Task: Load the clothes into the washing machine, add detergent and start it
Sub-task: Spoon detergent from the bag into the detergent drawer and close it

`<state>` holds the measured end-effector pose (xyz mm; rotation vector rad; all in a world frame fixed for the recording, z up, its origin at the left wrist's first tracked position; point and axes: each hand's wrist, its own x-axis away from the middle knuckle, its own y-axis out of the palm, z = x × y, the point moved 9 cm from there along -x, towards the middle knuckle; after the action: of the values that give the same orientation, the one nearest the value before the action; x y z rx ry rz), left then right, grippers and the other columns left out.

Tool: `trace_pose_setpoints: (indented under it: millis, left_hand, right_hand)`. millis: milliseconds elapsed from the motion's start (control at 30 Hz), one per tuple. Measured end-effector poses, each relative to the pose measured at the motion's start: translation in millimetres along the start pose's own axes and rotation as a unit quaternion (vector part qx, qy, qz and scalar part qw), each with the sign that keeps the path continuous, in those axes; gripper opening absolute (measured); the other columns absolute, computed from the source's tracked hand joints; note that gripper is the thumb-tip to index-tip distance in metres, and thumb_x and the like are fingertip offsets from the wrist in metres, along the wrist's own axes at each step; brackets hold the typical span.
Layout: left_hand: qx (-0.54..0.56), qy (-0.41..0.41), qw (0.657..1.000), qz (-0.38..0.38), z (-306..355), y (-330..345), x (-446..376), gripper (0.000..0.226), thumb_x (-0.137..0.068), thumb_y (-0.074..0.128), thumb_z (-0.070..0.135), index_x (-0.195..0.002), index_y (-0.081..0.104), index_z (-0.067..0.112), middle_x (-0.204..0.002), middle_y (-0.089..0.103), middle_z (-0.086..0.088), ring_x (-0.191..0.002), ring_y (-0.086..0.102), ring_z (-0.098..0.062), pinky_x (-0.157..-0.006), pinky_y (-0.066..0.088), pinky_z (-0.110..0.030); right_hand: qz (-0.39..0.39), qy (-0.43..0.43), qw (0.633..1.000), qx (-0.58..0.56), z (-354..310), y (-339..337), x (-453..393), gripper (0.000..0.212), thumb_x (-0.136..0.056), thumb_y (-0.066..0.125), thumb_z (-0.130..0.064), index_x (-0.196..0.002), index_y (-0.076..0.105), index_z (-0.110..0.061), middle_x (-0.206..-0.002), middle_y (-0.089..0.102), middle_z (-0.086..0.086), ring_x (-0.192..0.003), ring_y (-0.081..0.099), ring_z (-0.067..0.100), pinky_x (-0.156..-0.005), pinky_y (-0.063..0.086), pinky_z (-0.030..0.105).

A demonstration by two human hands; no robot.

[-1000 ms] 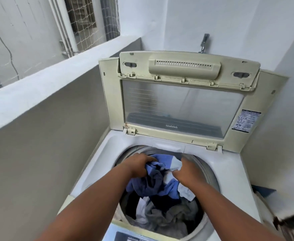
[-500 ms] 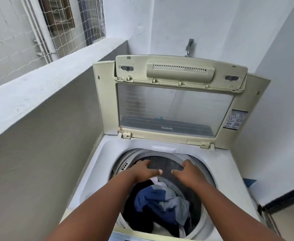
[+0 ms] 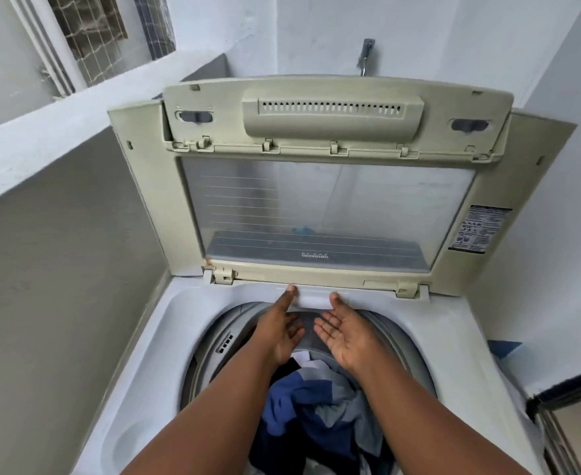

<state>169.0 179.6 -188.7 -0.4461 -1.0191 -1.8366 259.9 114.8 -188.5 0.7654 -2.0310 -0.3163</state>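
A white top-loading washing machine (image 3: 152, 341) stands open, its beige lid (image 3: 320, 200) folded upright at the back. Blue, grey, white and dark clothes (image 3: 316, 402) lie piled in the drum. My left hand (image 3: 279, 329) and my right hand (image 3: 345, 332) hover above the back rim of the drum, both empty with fingers spread. The left fingertips reach to the small white panel (image 3: 311, 296) just below the lid hinge. The right palm faces up and inward.
A grey wall with a white ledge (image 3: 42, 149) runs close along the left. White walls stand behind and to the right. A tap (image 3: 366, 56) sticks out above the lid. A dark-edged frame (image 3: 556, 402) sits at the lower right.
Both hands let go of the clothes, which dropped into the drum. The hands then rose and moved toward the back rim, opening out.
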Motion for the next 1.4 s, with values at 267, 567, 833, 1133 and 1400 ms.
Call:
trace_pose_setpoints:
  millis: [267, 567, 833, 1133, 1400]
  left_hand:
    - [0.135, 0.082, 0.984, 0.085, -2, -5, -14, 0.031, -0.076, 0.078, 0.024, -0.096, 0.065, 0.004, -0.108, 0.064, -0.020, -0.095, 0.063, -0.026, -0.080, 0.052, -0.029]
    - [0.203, 0.064, 0.972, 0.098, -4, -1, -13, 0.029, -0.077, 0.077, 0.020, -0.097, 0.065, 0.004, -0.112, 0.064, -0.016, -0.094, 0.062, -0.023, -0.080, 0.049, -0.029]
    - [0.217, 0.063, 0.971, 0.080, -9, 0, -17, 0.043, -0.075, 0.079, 0.026, -0.108, 0.064, 0.002, -0.110, 0.065, -0.014, -0.101, 0.063, -0.023, -0.076, 0.052, -0.028]
    - [0.194, 0.093, 0.973, 0.090, -11, -3, -24, 0.036, -0.075, 0.078, 0.032, -0.095, 0.065, 0.005, -0.089, 0.066, -0.009, -0.084, 0.065, -0.020, -0.078, 0.055, -0.028]
    - [0.190, 0.109, 0.970, 0.103, -15, -2, -26, 0.052, -0.071, 0.081, 0.039, -0.102, 0.066, 0.000, -0.084, 0.070, -0.012, -0.072, 0.069, -0.022, -0.075, 0.060, -0.034]
  right_hand:
    - [0.016, -0.013, 0.991, -0.135, 3, 6, -12, 0.011, -0.088, 0.064, -0.015, -0.093, 0.058, -0.006, -0.097, 0.058, 0.012, -0.130, 0.045, 0.032, -0.109, 0.035, 0.036]
    - [0.043, -0.040, 0.987, -0.149, 2, 4, -18, 0.009, -0.089, 0.063, -0.018, -0.091, 0.060, -0.010, -0.092, 0.061, 0.006, -0.115, 0.051, 0.024, -0.108, 0.036, 0.035]
    - [0.036, -0.063, 0.985, -0.157, 5, 7, -18, 0.014, -0.088, 0.064, -0.023, -0.093, 0.061, -0.011, -0.095, 0.063, 0.006, -0.109, 0.056, 0.023, -0.103, 0.040, 0.031]
    - [0.066, -0.083, 0.984, -0.143, 7, 0, -19, 0.027, -0.084, 0.069, -0.027, -0.099, 0.062, -0.006, -0.099, 0.064, 0.009, -0.100, 0.062, 0.022, -0.082, 0.050, 0.026]
    - [0.042, -0.109, 0.983, -0.140, 8, 5, -13, 0.019, -0.088, 0.064, -0.032, -0.090, 0.062, -0.013, -0.089, 0.065, 0.004, -0.082, 0.063, 0.015, -0.071, 0.052, 0.021]
